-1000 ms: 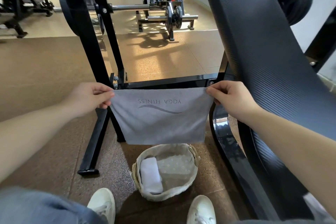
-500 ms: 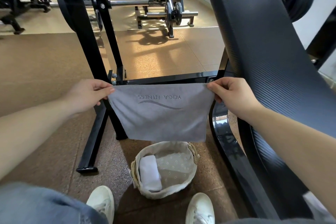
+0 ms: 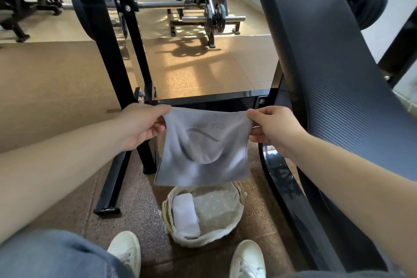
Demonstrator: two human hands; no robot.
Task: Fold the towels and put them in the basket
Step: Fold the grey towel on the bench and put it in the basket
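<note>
Grey towel [image 3: 204, 149] sags between left hand [image 3: 141, 125] and right hand [image 3: 274, 126], both pinching its top corners; basket [image 3: 239, 216] below holds a folded white towel [image 3: 185, 215].

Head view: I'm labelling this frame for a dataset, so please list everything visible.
grey rectangular cloth towel: one, grey with darker print, hanging between the hands above the basket
round woven basket: one, beige with pale dotted lining, on the floor ahead of the shoes
folded white towel: one, white, inside the basket, left side
black metal rack frame: one, black, left and centre
black padded bench: one, black, right
steel barbell: one, silver with dark plates, far floor
white shoes: two, white, bottom edge
left hand: one, pinching the towel's top left corner
right hand: one, pinching its top right corner
</note>
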